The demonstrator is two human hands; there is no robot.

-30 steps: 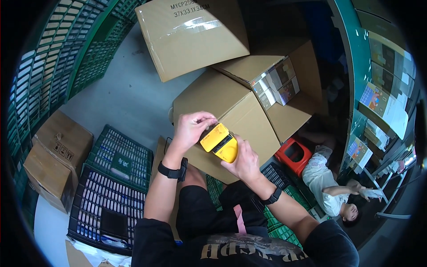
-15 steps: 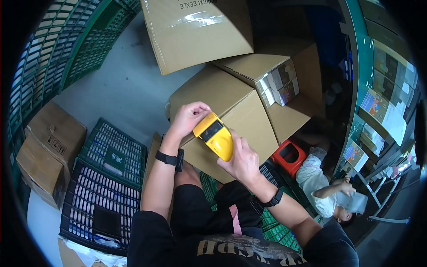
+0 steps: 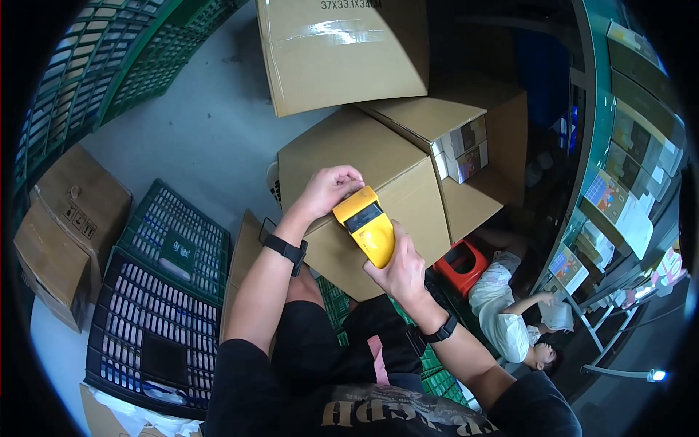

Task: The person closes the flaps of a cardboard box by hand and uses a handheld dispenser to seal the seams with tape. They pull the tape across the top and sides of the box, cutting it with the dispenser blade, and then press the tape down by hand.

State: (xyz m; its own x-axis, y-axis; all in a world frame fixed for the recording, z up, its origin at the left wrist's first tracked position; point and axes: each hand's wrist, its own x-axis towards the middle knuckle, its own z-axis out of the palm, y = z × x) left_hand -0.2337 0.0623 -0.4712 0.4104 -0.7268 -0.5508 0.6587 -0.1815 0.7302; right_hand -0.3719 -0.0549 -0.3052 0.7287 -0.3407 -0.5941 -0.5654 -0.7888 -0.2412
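Observation:
My right hand (image 3: 403, 268) is wrapped round a yellow hand-held tape dispenser (image 3: 376, 242) with a dark window near its far end. The fingers of my left hand (image 3: 331, 191) are pinched together right by that far end. Whatever they hold is too small to make out. Both hands are above a large closed cardboard box (image 3: 349, 149) that stands in front of my legs, its top seam running from near left to far right.
Beyond stands another carton (image 3: 342, 58); an open carton (image 3: 499, 193) at right holds small boxes. Green and black crates (image 3: 182, 240) and a worn carton (image 3: 73, 218) lie left. A red stool (image 3: 460, 266), a seated person (image 3: 502, 313) and loaded shelves (image 3: 619, 189) are at right.
The view has turned slightly. Both hands keep their hold, with the dispenser still above the box and a little farther right in the picture. The person at right has lowered a pale sheet-like thing.

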